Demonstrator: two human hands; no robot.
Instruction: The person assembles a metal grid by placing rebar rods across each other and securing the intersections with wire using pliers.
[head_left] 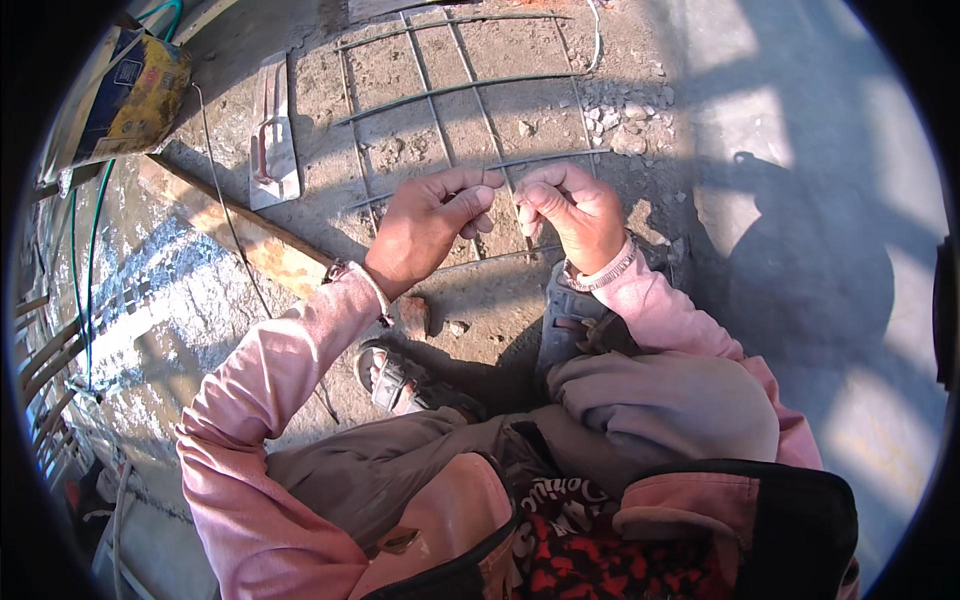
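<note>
A grid of thin steel bars (435,118) lies on the dusty ground in front of me. Over its near edge, my left hand (420,222) has its thumb and forefinger pressed together in a pinch. My right hand (580,218) pinches in the same way, a short gap from the left one, with its fingers curled beside one of the bars. Anything between the fingertips of either hand is too small to make out.
A plastering trowel (282,158) with a reddish handle lies left of the grid. Nearer are a wooden plank (245,235) and a broken brick piece (413,316). A yellow and dark blue container (150,95) stands far left. Stone rubble (628,122) lies right of the bars.
</note>
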